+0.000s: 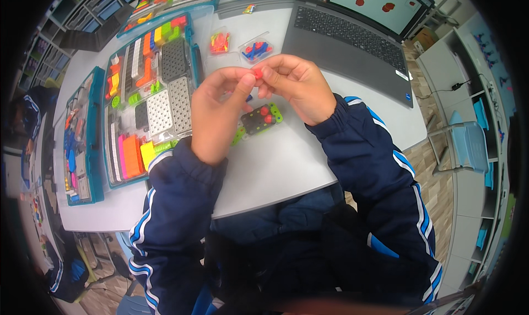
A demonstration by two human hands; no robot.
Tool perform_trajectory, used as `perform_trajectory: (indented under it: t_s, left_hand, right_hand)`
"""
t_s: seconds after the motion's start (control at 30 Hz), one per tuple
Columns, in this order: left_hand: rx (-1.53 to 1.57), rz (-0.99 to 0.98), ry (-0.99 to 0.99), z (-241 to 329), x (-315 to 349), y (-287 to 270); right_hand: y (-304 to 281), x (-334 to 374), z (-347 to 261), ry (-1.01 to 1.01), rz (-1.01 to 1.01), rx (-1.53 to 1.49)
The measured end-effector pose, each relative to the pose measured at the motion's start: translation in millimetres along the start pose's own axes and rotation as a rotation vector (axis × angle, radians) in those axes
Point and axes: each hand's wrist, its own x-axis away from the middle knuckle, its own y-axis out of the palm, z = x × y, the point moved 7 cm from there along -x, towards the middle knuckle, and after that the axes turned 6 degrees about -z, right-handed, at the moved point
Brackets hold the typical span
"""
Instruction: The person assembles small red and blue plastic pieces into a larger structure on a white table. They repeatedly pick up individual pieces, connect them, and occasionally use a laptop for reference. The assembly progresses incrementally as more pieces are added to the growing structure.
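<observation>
Classroom shelving bends around the rim of the view, and a pale grey desk (286,166) carries everything in play. Both hands hover above its middle: the left hand (217,114) and the right hand (295,86) meet fingertip to fingertip, each pinched closed on the same small red piece (257,72), held up off the surface. Directly beneath them, near the desk's centre, lies a dark plate with green ends (259,119) that already carries a couple of red studs, so I judge the build as begun but far from full, most of its holes showing bare. Along the left edge sit open teal trays of coloured parts (146,100), well stocked, which suggests plenty remains unused. Toward the far edge stand two small clear boxes, one of orange-red bits (219,42) and one of blue and red bits (256,50), beside an open laptop (352,37) at the far right corner. Whether the red piece is one part or two being joined, I cannot tell.
</observation>
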Motion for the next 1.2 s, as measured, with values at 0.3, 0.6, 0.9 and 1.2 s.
perform_trajectory:
  t_s: [0.3,0.6,0.9,1.2]
  left_hand:
    - [0.005,-0.001,-0.019,-1.6,1.3,1.3]
    - [-0.074,0.029,-0.017,0.5,1.0,-2.5]
    - [-0.104,0.043,-0.025,-0.6,1.4,-3.6]
    - [-0.124,0.028,-0.052,-3.6,2.8,-0.9]
  right_hand:
    - [-3.0,0.4,2.7,0.041,0.025,0.017]
    - [-6.1,1.8,-10.1,-0.074,0.082,0.143]
    - [-5.8,1.4,-10.3,-0.127,0.056,0.188]
    - [-6.3,2.6,-17.1,-0.144,0.090,0.220]
